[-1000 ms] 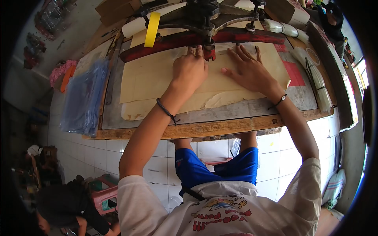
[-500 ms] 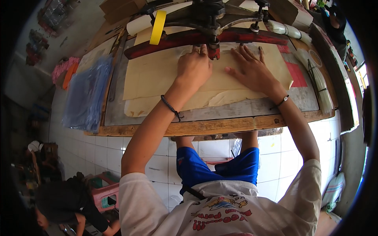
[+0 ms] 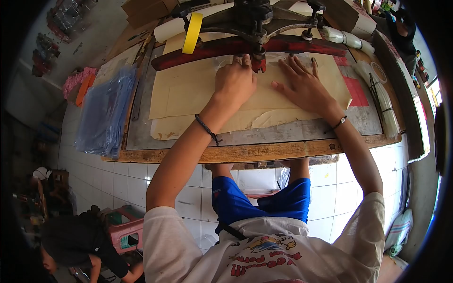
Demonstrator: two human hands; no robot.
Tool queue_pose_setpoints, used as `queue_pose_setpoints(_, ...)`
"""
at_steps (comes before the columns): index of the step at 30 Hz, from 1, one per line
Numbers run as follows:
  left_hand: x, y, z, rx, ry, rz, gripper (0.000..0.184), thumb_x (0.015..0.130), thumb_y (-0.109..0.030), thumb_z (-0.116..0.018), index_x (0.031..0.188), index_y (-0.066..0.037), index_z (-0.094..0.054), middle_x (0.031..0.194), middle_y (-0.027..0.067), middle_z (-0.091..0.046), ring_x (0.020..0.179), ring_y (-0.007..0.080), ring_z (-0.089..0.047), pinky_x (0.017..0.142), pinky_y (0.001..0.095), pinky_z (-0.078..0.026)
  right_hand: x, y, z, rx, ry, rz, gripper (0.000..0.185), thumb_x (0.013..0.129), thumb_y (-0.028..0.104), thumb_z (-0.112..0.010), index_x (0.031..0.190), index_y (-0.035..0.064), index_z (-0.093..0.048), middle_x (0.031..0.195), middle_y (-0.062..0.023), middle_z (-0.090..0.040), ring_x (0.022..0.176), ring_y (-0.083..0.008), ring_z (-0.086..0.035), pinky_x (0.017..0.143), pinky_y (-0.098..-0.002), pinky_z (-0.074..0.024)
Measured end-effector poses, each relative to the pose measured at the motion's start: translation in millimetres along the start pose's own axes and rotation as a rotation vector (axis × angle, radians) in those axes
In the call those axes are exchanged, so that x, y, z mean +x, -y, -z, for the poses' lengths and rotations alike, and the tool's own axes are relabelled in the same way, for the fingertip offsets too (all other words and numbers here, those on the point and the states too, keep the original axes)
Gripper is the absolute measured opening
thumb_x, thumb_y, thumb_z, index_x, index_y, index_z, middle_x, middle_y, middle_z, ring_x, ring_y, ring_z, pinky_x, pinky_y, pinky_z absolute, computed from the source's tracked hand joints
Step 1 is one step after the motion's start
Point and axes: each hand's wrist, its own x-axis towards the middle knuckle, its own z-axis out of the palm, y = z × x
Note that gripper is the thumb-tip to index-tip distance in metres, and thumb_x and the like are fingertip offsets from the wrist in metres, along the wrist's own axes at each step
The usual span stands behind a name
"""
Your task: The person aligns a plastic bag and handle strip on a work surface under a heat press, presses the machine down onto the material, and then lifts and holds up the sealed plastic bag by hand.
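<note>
My left hand rests on the tan sheet, close to the red bar of a press. Its fingers are drawn together and partly curled; what they grip, if anything, is hidden. Flat on the same sheet lies my right hand, fingers spread, their tips near the bar's lower edge. A bit of clear film shows around the fingertips. Between both hands a red bracket sticks down from the bar. The sheet has a worn, wrinkled front edge and covers a grey metal plate.
A dark metal press frame spans the back, with a yellow tape roll hanging on it. Clear plastic bags are stacked at left. Bundled clear strips lie at right. A person sits low at left beside a pink stool.
Both hands stay at nearly the same spots under the bar. The whole view has shifted slightly; otherwise little differs.
</note>
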Motion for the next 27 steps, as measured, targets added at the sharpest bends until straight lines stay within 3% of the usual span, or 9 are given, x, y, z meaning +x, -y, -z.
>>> queue_pose_setpoints(7,0.6,-0.4,-2.1,-0.013,0.005,0.014,0.032,0.087,-0.021,-0.06,0.104,0.005,-0.065,0.104,0.0234,-0.072,0.082,0.0379,-0.073,0.073,0.0477,-0.061,0.2,1.2,2.4,0.013,0.009,-0.008,0.084,0.101,0.066,-0.045,0.152,-0.0009,-0.043,0.156,-0.028,-0.042,0.152,-0.0375,-0.033,0.122,-0.0675,-0.0125)
queue_pose_setpoints(10,0.3,-1.5,-0.2,0.003,0.027,0.018,0.031,0.087,-0.02,-0.061,0.105,0.004,-0.065,0.103,0.0232,-0.071,0.082,0.0381,-0.072,0.074,0.0479,-0.061,0.5,4.6,8.6,-0.023,0.081,-0.041,0.08,0.102,0.062,-0.046,0.155,0.0023,-0.041,0.162,-0.0251,-0.035,0.154,-0.0367,-0.028,0.124,-0.062,-0.012)
queue_pose_setpoints(27,0.5,-3.5,2.9,-0.033,0.038,0.032,0.03,0.087,-0.018,-0.062,0.107,0.004,-0.064,0.099,0.0213,-0.071,0.083,0.0375,-0.072,0.073,0.0479,-0.06,-0.2,0.1,1.5,0.004,0.014,-0.005,0.084,0.101,0.065,-0.046,0.152,-0.0015,-0.043,0.156,-0.0282,-0.042,0.152,-0.0378,-0.032,0.122,-0.068,-0.0137)
